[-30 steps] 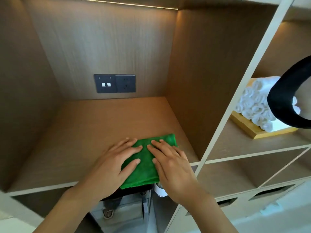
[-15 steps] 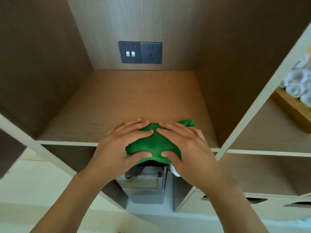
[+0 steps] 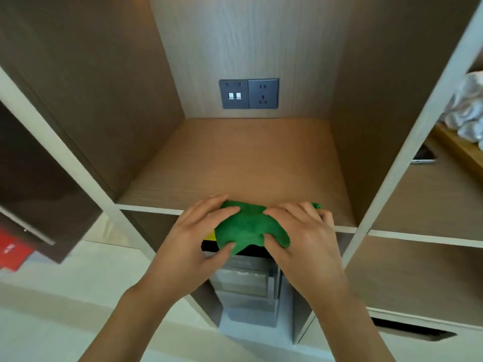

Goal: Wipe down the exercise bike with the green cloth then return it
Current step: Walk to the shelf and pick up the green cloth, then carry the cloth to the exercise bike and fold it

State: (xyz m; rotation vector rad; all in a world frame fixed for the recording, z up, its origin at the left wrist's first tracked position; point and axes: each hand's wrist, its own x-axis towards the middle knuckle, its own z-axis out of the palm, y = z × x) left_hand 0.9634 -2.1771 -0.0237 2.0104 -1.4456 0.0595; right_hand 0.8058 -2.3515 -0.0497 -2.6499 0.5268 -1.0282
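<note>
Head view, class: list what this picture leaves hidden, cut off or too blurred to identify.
- Green cloth: its sides lie under the left hand and right hand.
- Exercise bike: not in frame.
- White bundle: blurred, cut by the right edge.
- Red item: blurred, cut by the left edge.
- Lower compartment: contents partly behind hands and cloth.

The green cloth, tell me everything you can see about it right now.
The green cloth is a bright green, soft, fuzzy-looking fabric, bunched and creased rather than flat. It sits at the front edge of the wooden shelf, with its near part drooping over the lip. The left hand and right hand both hold it, fingers on top and thumbs pinching from the near side. A small corner pokes out beyond the right fingers.
</note>
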